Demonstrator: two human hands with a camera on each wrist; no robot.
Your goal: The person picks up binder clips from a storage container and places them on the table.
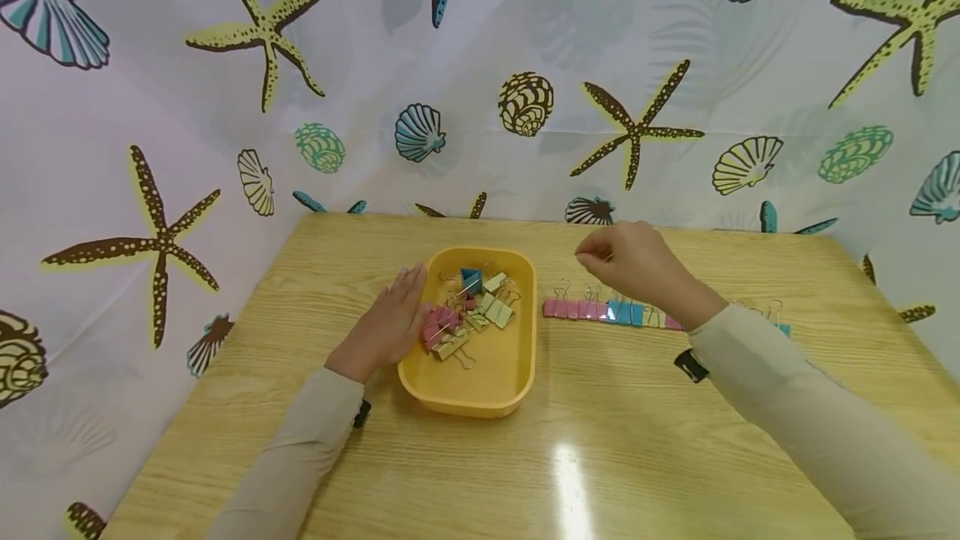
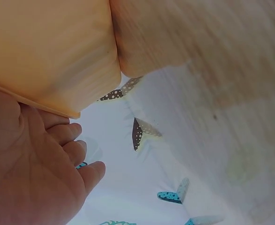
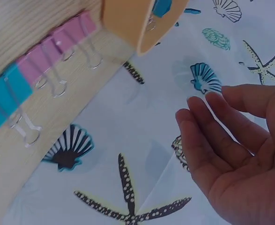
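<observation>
My left hand (image 1: 390, 319) rests along the left rim of a yellow plastic bin (image 1: 480, 382), fingers straight; in the left wrist view its fingers lie by the bin's wall (image 2: 48, 51). Inside the bin is a loose pile of binder clips: yellow clips (image 1: 497, 312), pink clips (image 1: 439, 327) and a blue clip (image 1: 471, 280). Raised above the table, my right hand (image 1: 641, 265) has loosely bent fingers, with nothing visible between them in the right wrist view. Below it runs a row of binder clips, with pink clips (image 3: 39, 58) beside blue ones (image 3: 8, 89).
The row of clips extends right of the bin, partly hidden behind my right forearm, with a blue clip (image 1: 783, 329) at its far end. All stand on a wooden table (image 1: 465, 473). A shell-and-starfish patterned cloth (image 1: 465, 65) hangs behind and at the sides.
</observation>
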